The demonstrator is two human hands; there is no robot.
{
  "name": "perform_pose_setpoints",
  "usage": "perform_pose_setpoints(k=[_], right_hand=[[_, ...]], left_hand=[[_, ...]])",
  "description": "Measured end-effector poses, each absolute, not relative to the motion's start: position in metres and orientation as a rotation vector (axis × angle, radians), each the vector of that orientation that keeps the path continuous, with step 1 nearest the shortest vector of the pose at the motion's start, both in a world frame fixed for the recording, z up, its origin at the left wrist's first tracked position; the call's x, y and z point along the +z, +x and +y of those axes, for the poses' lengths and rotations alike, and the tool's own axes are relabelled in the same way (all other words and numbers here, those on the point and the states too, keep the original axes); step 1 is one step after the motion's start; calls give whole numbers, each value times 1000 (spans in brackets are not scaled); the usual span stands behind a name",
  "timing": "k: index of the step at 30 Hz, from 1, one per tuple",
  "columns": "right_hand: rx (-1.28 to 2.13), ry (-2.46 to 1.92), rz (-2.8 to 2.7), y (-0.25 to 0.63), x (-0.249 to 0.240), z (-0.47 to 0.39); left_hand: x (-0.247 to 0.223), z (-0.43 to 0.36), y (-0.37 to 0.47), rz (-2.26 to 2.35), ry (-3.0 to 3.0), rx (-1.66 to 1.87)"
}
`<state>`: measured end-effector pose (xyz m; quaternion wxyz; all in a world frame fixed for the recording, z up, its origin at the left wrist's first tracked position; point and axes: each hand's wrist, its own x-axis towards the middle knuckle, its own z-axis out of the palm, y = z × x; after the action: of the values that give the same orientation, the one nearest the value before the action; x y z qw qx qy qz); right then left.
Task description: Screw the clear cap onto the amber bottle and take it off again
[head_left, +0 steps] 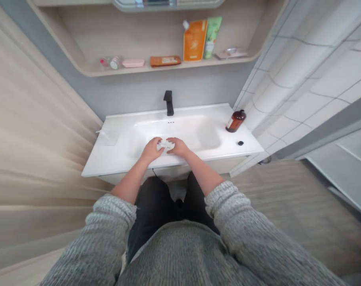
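My left hand (152, 148) and my right hand (177, 147) are close together over the front edge of the white sink basin (208, 133). Between them is a small, crumpled-looking white thing (166, 145); its kind cannot be made out. The fingers of both hands curl round its sides, so each hand is closed on it. Part of the white thing is covered by the fingertips. Behind the hands, a black faucet (169, 104) rises at the back of the basin.
On the counter's right stand an amber bottle (236, 121) and a small black cap (240, 143). A clear, see-through item (109, 138) is at the left. Above, a shelf (132, 70) holds an orange pouch (195, 41), a green tube (211, 37) and other small items.
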<state>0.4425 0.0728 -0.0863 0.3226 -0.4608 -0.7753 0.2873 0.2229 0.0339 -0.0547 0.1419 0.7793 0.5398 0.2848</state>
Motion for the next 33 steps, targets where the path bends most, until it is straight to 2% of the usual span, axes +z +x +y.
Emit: perform_pose_setpoints(k=[8, 16, 22, 26, 33], right_hand=[[766, -1211, -2034, 441, -88, 75], [767, -1200, -2042, 442, -87, 73], [784, -1202, -2029, 442, -87, 74], [742, -1232, -2043, 442, -88, 73], [752, -1229, -2053, 443, -82, 70]], left_hand=[[-58, 38, 222, 1647, 2234, 714], [-66, 41, 217, 1513, 2336, 879], [-65, 44, 221, 1606, 2343, 801], [-68, 46, 218, 1514, 2388, 734], [-68, 44, 220, 1579, 2340, 786]])
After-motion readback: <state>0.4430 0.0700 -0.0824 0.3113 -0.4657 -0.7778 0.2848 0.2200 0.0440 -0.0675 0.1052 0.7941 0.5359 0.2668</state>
